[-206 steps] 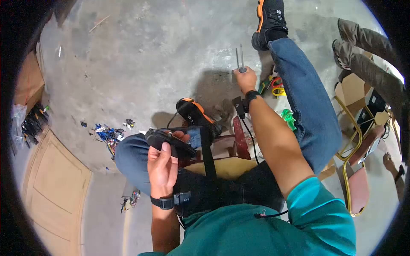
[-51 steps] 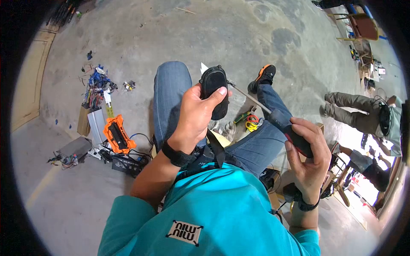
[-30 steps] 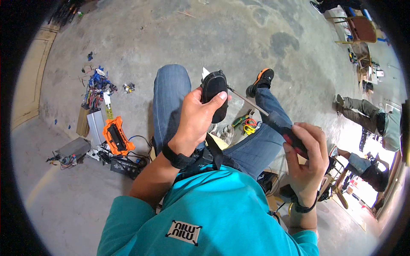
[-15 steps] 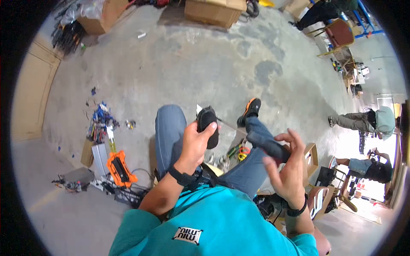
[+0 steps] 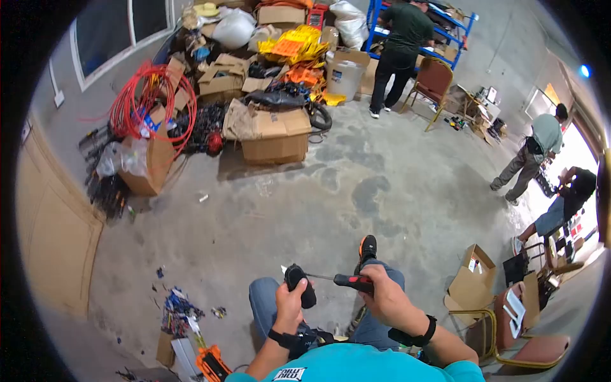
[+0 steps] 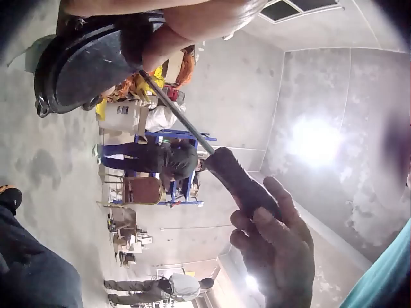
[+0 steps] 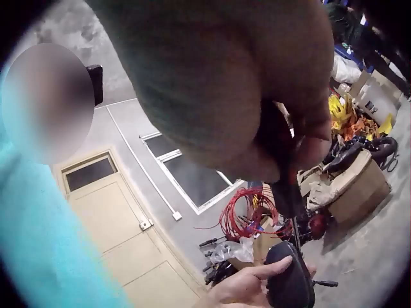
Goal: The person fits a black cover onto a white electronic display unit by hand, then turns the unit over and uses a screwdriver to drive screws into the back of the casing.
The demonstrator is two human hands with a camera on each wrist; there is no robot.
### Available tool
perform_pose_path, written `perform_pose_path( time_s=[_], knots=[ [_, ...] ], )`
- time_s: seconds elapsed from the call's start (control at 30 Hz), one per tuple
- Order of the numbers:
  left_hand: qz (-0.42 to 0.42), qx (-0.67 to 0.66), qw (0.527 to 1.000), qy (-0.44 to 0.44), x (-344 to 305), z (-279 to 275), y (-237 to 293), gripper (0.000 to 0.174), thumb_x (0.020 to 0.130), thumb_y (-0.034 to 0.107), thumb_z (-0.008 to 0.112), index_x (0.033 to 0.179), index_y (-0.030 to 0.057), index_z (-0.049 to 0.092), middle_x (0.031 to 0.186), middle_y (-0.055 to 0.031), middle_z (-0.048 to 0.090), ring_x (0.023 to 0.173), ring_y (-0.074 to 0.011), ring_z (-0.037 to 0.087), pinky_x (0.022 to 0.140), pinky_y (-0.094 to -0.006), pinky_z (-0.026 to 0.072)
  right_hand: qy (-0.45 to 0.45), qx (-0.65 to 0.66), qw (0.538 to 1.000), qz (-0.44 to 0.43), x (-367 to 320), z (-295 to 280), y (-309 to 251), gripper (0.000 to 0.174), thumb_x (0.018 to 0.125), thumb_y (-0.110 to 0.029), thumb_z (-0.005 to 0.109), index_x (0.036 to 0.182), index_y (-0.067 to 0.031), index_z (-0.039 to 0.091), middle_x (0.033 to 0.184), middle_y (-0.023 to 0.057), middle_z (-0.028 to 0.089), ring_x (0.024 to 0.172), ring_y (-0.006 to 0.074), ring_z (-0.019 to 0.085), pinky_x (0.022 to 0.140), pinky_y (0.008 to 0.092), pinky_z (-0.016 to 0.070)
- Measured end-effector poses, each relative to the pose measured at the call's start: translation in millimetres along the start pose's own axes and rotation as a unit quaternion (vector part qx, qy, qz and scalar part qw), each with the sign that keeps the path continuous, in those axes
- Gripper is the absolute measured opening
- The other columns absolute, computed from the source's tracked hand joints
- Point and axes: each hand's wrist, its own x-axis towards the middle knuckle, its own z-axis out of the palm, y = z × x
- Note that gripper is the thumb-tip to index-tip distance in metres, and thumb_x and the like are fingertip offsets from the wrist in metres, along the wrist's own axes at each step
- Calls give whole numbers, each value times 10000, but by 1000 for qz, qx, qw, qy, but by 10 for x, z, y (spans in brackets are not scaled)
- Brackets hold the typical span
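Note:
In the head view my left hand grips a black oval part, thumb across its face, with a bit of white showing at its upper left. My right hand holds the black and red handle of a screwdriver. The shaft runs leftward, and its tip meets the part's side edge near my left fingers. From the left wrist, the metal shaft reaches the edge of the black part; whether it is seated in a screw cannot be told.
Coloured cables and an orange device lie on the floor at lower left. A cardboard box and piled goods stand at the back. Chairs and an open carton are at right; several people are farther off.
The head view has tilted up toward the back of the room. My right fingers, spread around the handle half a second ago, are now wrapped round it.

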Motion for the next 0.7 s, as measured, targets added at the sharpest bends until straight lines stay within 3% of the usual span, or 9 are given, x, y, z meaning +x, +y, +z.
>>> perform_pose_path(
  time_s=[0.03,0.17,0.2,0.27,0.37,0.4,0.47,0.6,0.7],
  knots=[
    [5,9,1000,-1,2,-15,-9,140,905,74,680,1007,-9,630,901,-103,706,771,-179,675,711,-316,549,-8,-16,1000,1,-6,24,-8,586,805,-39,740,1264,3,378,1113,247,530,955,429,609,772,449,523],
    [3,7,1000,2,-15,3,-41,139,903,70,677,996,-18,623,906,-126,709,766,-195,677,702,-327,552,-27,-17,971,237,-13,-5,-212,558,863,-129,724,1278,4,375,1083,253,547,918,416,635,720,462,529],
    [3,9,1000,5,8,-10,-57,145,904,73,675,1002,-19,621,902,-130,709,763,-197,678,694,-328,553,-19,-18,972,235,-33,-11,-163,558,863,-129,724,1278,4,375,1083,253,547,918,416,635,720,462,529],
    [7,19,1000,0,22,-3,-46,148,905,74,673,1006,-20,620,901,-130,708,761,-196,677,691,-327,553,50,15,999,13,-117,53,-8,587,878,-172,718,1309,5,360,1090,267,552,869,422,646,694,458,534],
    [2,32,999,-9,32,-31,-96,104,911,76,670,985,11,636,916,-123,712,803,-208,693,703,-344,571,31,5,997,-69,-154,120,157,646,872,-196,723,1341,12,329,1115,274,530,862,429,638,699,446,535],
    [3,40,999,-9,21,-21,-102,113,910,74,671,994,11,631,919,-123,711,804,-212,695,701,-343,572,35,3,997,-64,-170,75,101,646,872,-196,723,1341,12,329,1115,274,530,862,429,638,699,446,535],
    [-2,50,999,-12,-19,1,-114,122,909,73,672,1003,11,625,921,-123,709,805,-215,696,699,-342,572,-29,11,975,221,-168,-43,-70,644,864,-147,710,1346,16,316,1144,262,500,936,433,601,754,427,524],
    [0,53,999,8,-84,65,-105,137,905,68,676,1011,10,611,904,-123,706,785,-211,690,689,-342,572,53,76,994,62,-211,-57,55,556,858,-115,730,1299,-43,399,1141,236,549,976,413,587,860,432,505],
    [-2,59,998,8,-107,102,-118,132,907,70,673,1002,6,608,886,-115,700,757,-206,680,676,-343,572,2,15,1000,-18,-230,-49,136,530,858,-110,734,1280,-36,423,1128,238,573,972,404,611,833,432,516]
  ],
)
